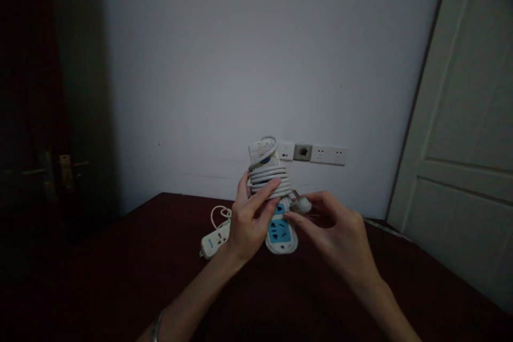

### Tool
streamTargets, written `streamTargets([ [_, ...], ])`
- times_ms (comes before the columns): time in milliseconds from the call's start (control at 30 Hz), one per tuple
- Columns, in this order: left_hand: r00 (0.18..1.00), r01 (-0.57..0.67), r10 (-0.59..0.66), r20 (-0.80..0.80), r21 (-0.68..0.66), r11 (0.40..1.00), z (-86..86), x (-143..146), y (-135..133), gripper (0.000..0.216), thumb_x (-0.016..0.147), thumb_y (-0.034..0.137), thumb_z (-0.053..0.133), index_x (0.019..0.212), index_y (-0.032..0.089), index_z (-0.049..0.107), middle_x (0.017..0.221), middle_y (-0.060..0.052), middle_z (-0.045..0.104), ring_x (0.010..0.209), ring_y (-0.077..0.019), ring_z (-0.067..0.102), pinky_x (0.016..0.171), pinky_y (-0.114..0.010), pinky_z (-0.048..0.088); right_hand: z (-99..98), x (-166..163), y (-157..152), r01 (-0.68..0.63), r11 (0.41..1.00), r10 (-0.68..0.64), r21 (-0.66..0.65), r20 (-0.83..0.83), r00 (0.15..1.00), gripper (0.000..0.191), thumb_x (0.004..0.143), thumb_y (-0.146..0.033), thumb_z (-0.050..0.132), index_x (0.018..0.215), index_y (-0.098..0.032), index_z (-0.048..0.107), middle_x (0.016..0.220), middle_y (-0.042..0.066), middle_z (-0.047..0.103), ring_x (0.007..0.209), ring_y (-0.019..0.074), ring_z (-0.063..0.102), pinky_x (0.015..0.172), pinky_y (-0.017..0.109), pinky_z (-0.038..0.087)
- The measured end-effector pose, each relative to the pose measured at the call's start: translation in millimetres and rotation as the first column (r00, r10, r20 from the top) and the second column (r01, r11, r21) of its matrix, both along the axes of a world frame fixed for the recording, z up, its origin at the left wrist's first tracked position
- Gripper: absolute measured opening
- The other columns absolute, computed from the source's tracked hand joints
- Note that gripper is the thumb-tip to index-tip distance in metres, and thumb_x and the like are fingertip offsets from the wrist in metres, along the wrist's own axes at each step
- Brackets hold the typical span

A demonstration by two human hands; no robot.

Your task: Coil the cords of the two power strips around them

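My left hand point(249, 222) grips a white power strip point(280, 232) with blue socket faces, held upright above the dark table. Its white cord point(269, 180) is wound in several turns around the strip's upper part. My right hand point(334, 230) pinches the cord's white plug point(301, 204) just to the right of the coil. A second white power strip point(214, 240) with its own looped cord lies on the table behind my left hand.
The dark red-brown table point(120, 272) stands against a pale wall. A row of white wall sockets point(318, 154) sits just above the table's far edge. A white door point(468, 133) is at the right, and a dark door with brass handles point(56, 171) at the left.
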State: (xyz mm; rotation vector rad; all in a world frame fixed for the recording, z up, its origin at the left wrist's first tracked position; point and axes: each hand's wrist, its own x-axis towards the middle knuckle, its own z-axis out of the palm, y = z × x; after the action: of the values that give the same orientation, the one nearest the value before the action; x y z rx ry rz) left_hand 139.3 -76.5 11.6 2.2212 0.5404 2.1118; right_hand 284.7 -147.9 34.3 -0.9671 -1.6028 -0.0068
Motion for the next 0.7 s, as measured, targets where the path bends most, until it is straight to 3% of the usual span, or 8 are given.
streamTargets([
  [233,0.999,0.051,-0.051,0.014,0.001,0.999,8.5,-7.2,-11.4,0.037,0.082,0.019,0.058,0.117,0.03,0.06,0.138,-0.006,0.036,0.117,-0.0221,0.049,0.103,-0.042,0.04,-1.7,-0.4,0.7,0.012,0.996,-0.009,0.091,-0.037,0.999,0.024,0.071,-0.034,0.072,0.084,-0.018,0.059,0.078,0.004,0.07,0.068,0.0175,0.068,0.063,0.027,0.057],
  [333,0.992,0.128,-0.126,0.027,-0.098,0.987,10.3,-5.1,-15.8,0.033,0.082,0.023,0.058,0.114,0.029,0.061,0.133,-0.006,0.043,0.115,-0.0221,0.051,0.097,-0.04,0.045,-2.4,-3.1,-0.4,0.026,0.994,-0.017,0.108,-0.083,0.996,0.026,0.067,-0.034,0.074,0.08,-0.019,0.057,0.073,0.002,0.067,0.066,0.0166,0.066,0.059,0.026,0.056],
  [433,0.952,0.304,-0.281,0.121,-0.257,0.918,7.9,5.1,-21.9,0.03,0.084,0.026,0.055,0.114,0.026,0.059,0.12,-0.005,0.056,0.111,-0.0204,0.054,0.096,-0.036,0.046,-3.8,-6.2,-2.9,0.042,0.987,-0.015,0.156,-0.169,0.985,0.026,0.066,-0.033,0.075,0.077,-0.02,0.055,0.068,-0.002,0.063,0.06,0.0141,0.063,0.054,0.023,0.054],
  [533,0.871,0.488,-0.417,0.26,-0.358,0.796,4.5,15.8,-27.6,0.033,0.086,0.028,0.053,0.118,0.025,0.053,0.119,-0.005,0.059,0.11,-0.0196,0.055,0.095,-0.034,0.045,-4.2,-5.6,-4.0,0.095,0.974,-0.062,0.207,-0.16,0.985,0.02,0.07,-0.029,0.071,0.082,-0.021,0.057,0.072,-0.001,0.062,0.062,0.0136,0.061,0.058,0.024,0.054],
  [600,0.826,0.562,-0.474,0.304,-0.384,0.733,4.2,18.3,-29.8,0.037,0.085,0.029,0.054,0.121,0.025,0.049,0.123,-0.006,0.056,0.11,-0.0204,0.055,0.094,-0.034,0.046,-3.4,-3.4,-2.9,0.083,0.97,-0.057,0.227,-0.12,0.991,0.018,0.074,-0.026,0.067,0.09,-0.022,0.059,0.081,0.001,0.063,0.072,0.0148,0.062,0.066,0.027,0.055],
  [700,0.778,0.627,-0.542,0.316,-0.341,0.701,7.1,15.0,-30.0,0.045,0.08,0.031,0.062,0.121,0.025,0.044,0.119,-0.006,0.058,0.106,-0.0201,0.058,0.091,-0.033,0.048,-1.8,-0.6,-0.1,-0.017,0.97,0.032,0.242,-0.06,0.998,0.022,0.08,-0.022,0.061,0.101,-0.023,0.059,0.096,0.003,0.062,0.087,0.0166,0.06,0.078,0.03,0.054],
])
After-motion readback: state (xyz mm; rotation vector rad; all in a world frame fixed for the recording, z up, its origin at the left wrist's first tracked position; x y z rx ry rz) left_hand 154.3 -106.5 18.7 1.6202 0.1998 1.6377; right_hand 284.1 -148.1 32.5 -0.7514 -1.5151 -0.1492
